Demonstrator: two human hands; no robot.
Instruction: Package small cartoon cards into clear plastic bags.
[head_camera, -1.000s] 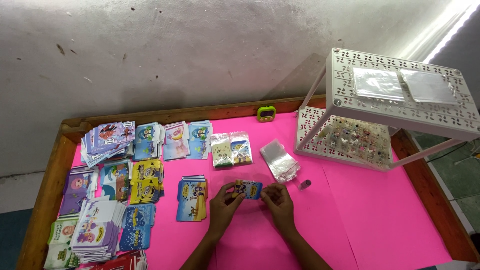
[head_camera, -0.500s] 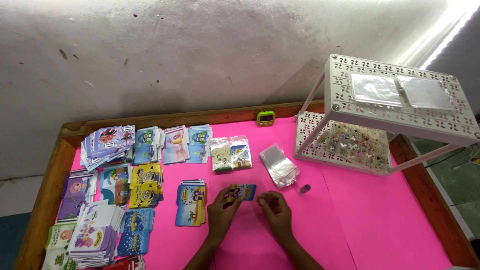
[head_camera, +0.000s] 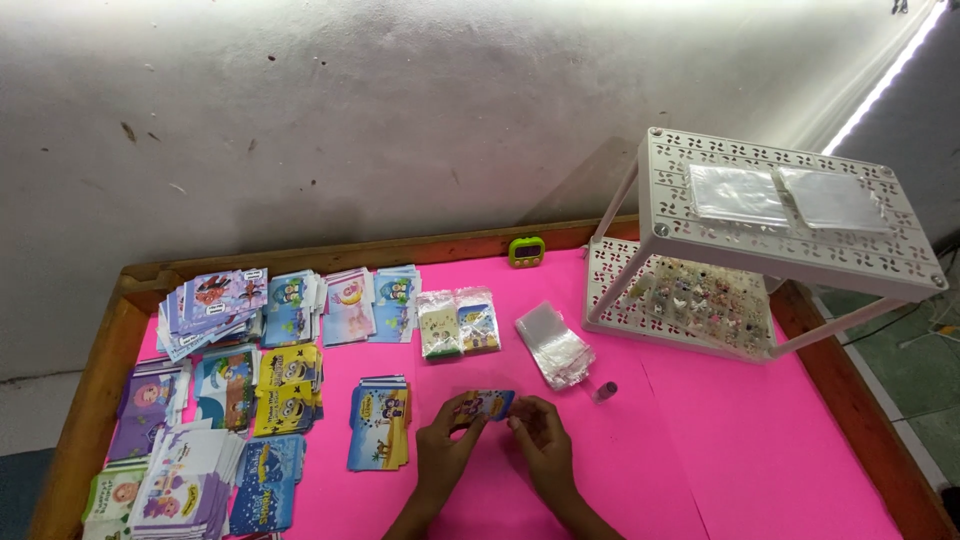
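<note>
Left hand (head_camera: 445, 450) fingers pinched on small picture card (head_camera: 484, 404), right hand (head_camera: 541, 442) fingers curled, hold indiscernible, just beside card stack (head_camera: 379, 436).

Two bare hands are over the pink-covered wooden desk (head_camera: 760, 440), the left hand (head_camera: 440, 455) and the right hand (head_camera: 542, 450), with one small colourful printed card (head_camera: 487, 404) between them. One white perforated plastic two-tier rack (head_camera: 790, 215) stands far right, with two clear plastic sheets (head_camera: 785, 195) on its top. One green square timer (head_camera: 526, 250) sits at the far edge. Two filled clear packets (head_camera: 458, 322) lie side by side at the middle, one loose pile of empty clear bags (head_camera: 553, 343) to their right, and one small clear vial (head_camera: 604, 391) near it. About a dozen stacks of printed cards (head_camera: 250, 390) cover the left half.
</note>
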